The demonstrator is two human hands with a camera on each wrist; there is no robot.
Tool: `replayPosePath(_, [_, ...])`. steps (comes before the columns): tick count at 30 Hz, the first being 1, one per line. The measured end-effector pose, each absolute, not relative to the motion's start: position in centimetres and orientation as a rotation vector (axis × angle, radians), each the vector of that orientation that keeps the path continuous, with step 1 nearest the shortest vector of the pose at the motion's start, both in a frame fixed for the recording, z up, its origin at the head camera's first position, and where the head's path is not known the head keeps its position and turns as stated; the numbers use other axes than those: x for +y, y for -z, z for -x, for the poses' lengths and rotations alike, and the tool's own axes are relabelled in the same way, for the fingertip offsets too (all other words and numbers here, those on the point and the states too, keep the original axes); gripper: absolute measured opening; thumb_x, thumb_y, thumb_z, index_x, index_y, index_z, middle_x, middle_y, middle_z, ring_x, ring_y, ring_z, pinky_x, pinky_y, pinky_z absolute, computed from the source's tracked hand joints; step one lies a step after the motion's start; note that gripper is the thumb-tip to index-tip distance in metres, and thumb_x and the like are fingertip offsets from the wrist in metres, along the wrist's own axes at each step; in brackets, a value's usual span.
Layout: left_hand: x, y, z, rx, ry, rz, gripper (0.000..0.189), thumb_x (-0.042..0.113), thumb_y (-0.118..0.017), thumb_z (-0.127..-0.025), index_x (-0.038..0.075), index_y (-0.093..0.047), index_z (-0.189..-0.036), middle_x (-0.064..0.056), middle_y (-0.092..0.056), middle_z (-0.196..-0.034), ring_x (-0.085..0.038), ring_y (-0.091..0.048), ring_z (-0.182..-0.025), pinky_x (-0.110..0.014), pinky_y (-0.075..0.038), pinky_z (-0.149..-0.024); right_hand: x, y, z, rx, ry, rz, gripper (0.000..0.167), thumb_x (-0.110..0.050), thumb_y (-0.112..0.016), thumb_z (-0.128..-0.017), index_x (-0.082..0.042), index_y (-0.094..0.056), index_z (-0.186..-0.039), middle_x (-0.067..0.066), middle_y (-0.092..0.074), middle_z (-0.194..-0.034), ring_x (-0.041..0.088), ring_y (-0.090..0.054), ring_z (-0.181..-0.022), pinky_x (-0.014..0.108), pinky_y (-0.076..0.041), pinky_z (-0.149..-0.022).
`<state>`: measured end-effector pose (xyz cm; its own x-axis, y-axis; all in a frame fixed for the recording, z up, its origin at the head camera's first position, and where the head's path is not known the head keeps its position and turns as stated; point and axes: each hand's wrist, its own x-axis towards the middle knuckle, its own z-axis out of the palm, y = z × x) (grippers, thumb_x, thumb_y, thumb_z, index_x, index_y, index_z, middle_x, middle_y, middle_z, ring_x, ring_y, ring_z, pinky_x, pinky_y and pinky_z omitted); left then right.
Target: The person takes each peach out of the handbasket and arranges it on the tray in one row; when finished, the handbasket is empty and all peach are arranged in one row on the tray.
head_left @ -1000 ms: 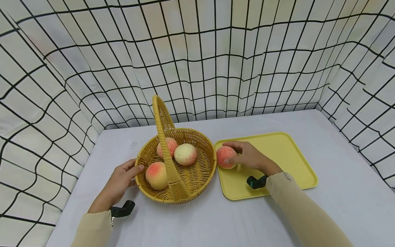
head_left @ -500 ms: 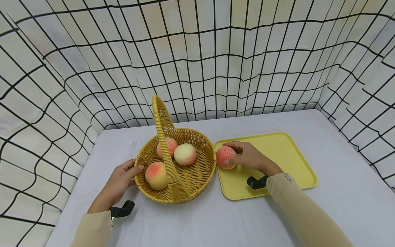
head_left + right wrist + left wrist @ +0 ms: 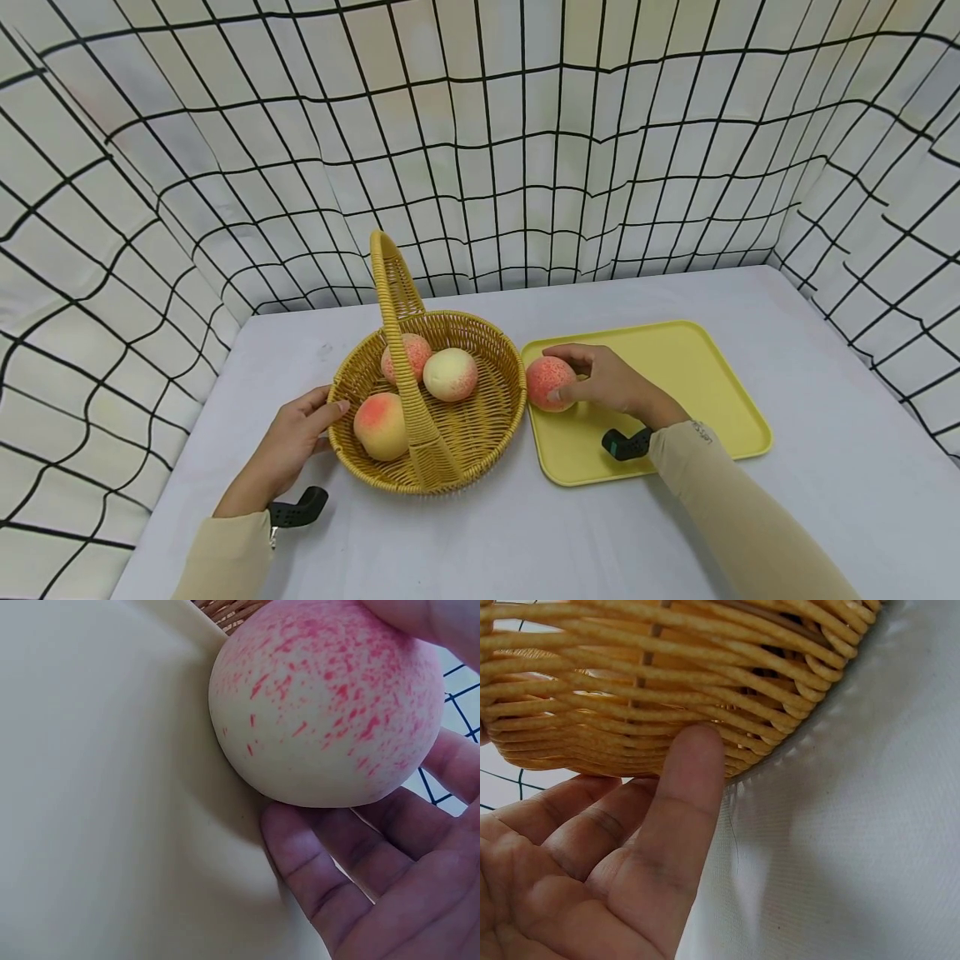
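Observation:
My left hand (image 3: 294,435) holds the left side of a woven basket (image 3: 480,437), its thumb over the rim. In the left wrist view, the fingers (image 3: 694,769) touch the basket's outer wall low down, close to the cloth. Three peaches lie inside the basket: a yellow-orange one (image 3: 378,427), a pale one (image 3: 451,375) and a red-speckled one (image 3: 418,353) partly hidden by the handle. My right hand (image 3: 611,379) grips another red-speckled peach (image 3: 546,384) at the left end of a yellow tray (image 3: 682,383). The right wrist view shows this peach (image 3: 322,712) between thumb and fingers, low over the tray.
The basket's tall arched handle (image 3: 393,317) rises over its left half. Basket and tray stand side by side, almost touching, on a white-covered table (image 3: 495,542). White walls with black netting (image 3: 525,158) enclose the back and sides.
My right hand and the peach in it have shifted very slightly to the right. The left hand, the basket and the tray look unmoved.

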<state>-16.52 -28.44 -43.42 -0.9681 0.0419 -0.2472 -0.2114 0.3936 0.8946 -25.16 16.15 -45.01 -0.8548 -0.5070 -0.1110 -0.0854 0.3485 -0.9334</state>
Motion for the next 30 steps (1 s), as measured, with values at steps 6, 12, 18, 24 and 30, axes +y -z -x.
replayPosePath(6, [-28.46, 43.50, 16.55, 2.427, -1.605, 0.143, 0.060, 0.032, -0.050, -0.111, -0.001, -0.037, -0.159, -0.024, -0.049, -0.154, -0.012, -0.062, -0.118, -0.028, -0.059, -0.088, 16.19, 45.05, 25.17, 2.232, 1.509, 0.517, 0.071, -0.020, -0.081, -0.085, -0.008, -0.055, -0.150, 0.009, -0.063, -0.142, 0.025, -0.060, -0.124, 0.033, -0.054, -0.098])
replayPosePath(12, [-28.43, 43.44, 16.55, 2.421, -1.608, 0.148, 0.060, 0.032, -0.051, -0.111, -0.001, -0.037, -0.159, -0.024, -0.049, -0.154, -0.010, -0.063, -0.115, -0.028, -0.059, -0.088, 16.26, 45.01, 25.12, 2.233, 1.506, 0.527, 0.071, -0.019, -0.081, -0.086, -0.007, -0.055, -0.151, 0.009, -0.062, -0.143, 0.026, -0.060, -0.125, 0.035, -0.054, -0.099])
replayPosePath(18, [-28.40, 43.30, 16.50, 2.415, -1.614, 0.147, 0.059, 0.033, -0.051, -0.111, -0.001, -0.038, -0.158, -0.024, -0.049, -0.153, -0.006, -0.063, -0.111, -0.027, -0.059, -0.087, 16.29, 45.04, 25.15, 2.247, 1.500, 0.527, 0.072, -0.020, -0.083, -0.086, -0.008, -0.055, -0.151, 0.009, -0.062, -0.143, 0.026, -0.060, -0.125, 0.035, -0.054, -0.100])
replayPosePath(24, [-28.39, 43.29, 16.49, 2.420, -1.611, 0.142, 0.060, 0.032, -0.051, -0.111, -0.001, -0.037, -0.158, -0.025, -0.049, -0.154, -0.009, -0.063, -0.113, -0.028, -0.059, -0.088, 16.41, 45.15, 25.21, 2.254, 1.500, 0.525, 0.072, -0.022, -0.083, -0.086, -0.007, -0.055, -0.150, 0.009, -0.063, -0.142, 0.025, -0.060, -0.124, 0.034, -0.053, -0.099])
replayPosePath(30, [-28.40, 43.32, 16.49, 2.421, -1.610, 0.144, 0.060, 0.032, -0.050, -0.111, -0.001, -0.037, -0.159, -0.025, -0.048, -0.154, -0.013, -0.062, -0.118, -0.029, -0.059, -0.089, 16.46, 45.25, 25.20, 2.241, 1.511, 0.514, 0.072, -0.021, -0.083, -0.085, -0.008, -0.056, -0.150, 0.009, -0.063, -0.143, 0.025, -0.060, -0.125, 0.033, -0.053, -0.100])
